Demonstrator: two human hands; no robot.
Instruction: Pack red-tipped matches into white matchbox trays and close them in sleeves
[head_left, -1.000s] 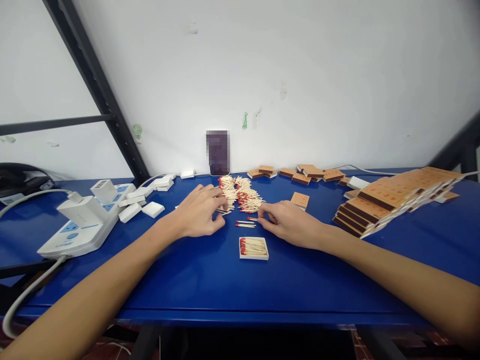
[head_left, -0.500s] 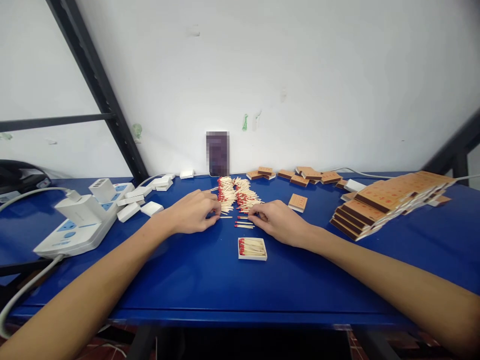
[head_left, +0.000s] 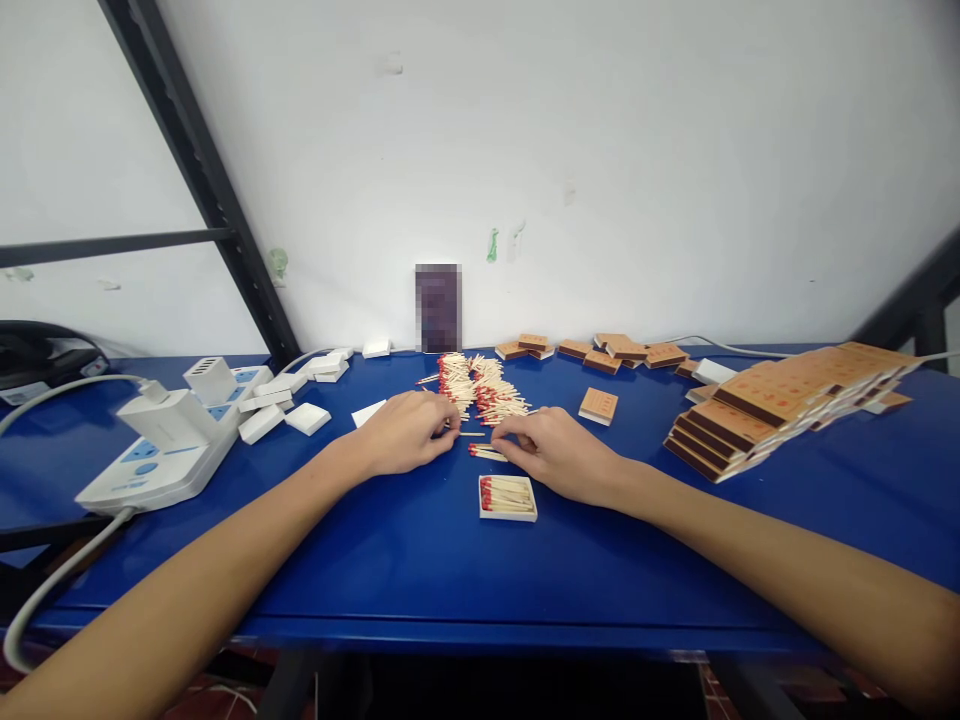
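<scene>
Beside the near end of the match pile, my left hand (head_left: 420, 430) has its thumb and forefinger pinched on a match (head_left: 472, 434), whose pale stick points right. Opposite it, my right hand (head_left: 551, 445) bends its fingers round the tail ends of a few red-headed matches (head_left: 486, 452) lying close together on the table; its fingertips partly hide them. Just in front sits an open white matchbox tray (head_left: 507, 518) filled with matches, red heads to the left. Behind the hands a long heap of loose matches (head_left: 491, 392) runs toward the wall.
Orange matchbox sleeves are stacked (head_left: 772, 400) at the right, with one matchbox (head_left: 598, 405) nearer and several along the wall. White trays (head_left: 308, 419) and a power strip (head_left: 180, 470) with plugs lie left. A pixelated dark rectangle (head_left: 439, 308) stands at the wall. The blue table (head_left: 450, 590) has a front edge.
My left hand has shifted right with its match, uncovering a white tray behind it. The spread matches by my right fingertips now lie closer together. The view has moved slightly.
</scene>
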